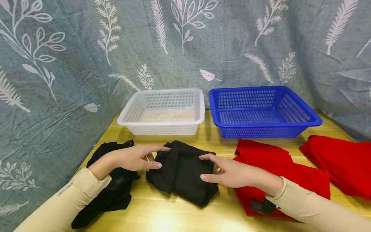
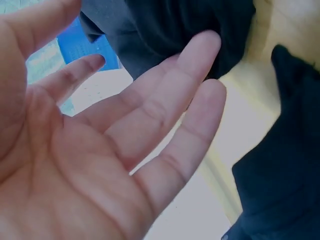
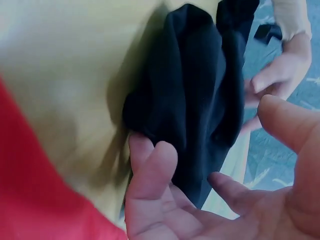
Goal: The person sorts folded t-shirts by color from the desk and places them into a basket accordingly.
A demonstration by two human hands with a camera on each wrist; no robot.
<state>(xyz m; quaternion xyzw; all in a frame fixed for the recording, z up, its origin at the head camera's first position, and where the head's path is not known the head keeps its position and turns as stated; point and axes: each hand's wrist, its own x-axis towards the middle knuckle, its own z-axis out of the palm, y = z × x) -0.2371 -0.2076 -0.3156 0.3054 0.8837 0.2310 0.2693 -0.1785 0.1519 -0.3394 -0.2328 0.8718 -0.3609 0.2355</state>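
A folded black garment (image 1: 191,174) lies between my two hands on the yellow wooden table. My left hand (image 1: 134,158) is at its left edge, thumb and index finger extended over the cloth. In the left wrist view the fingers (image 2: 160,112) are loosely bent, their tips against the dark fabric. From the other side my right hand (image 1: 232,170) reaches to the garment's right edge, thumb and index finger apart. The right wrist view shows its lower fingers (image 3: 155,175) at the border of the black garment (image 3: 195,85), with the thumb away from it.
Another black garment (image 1: 116,199) lies under my left forearm. One red garment (image 1: 307,180) spreads beneath my right wrist, and a second red garment (image 1: 347,164) is farther right. Behind stand a white basket (image 1: 162,123) and a blue basket (image 1: 269,125), before a patterned curtain (image 1: 185,64).
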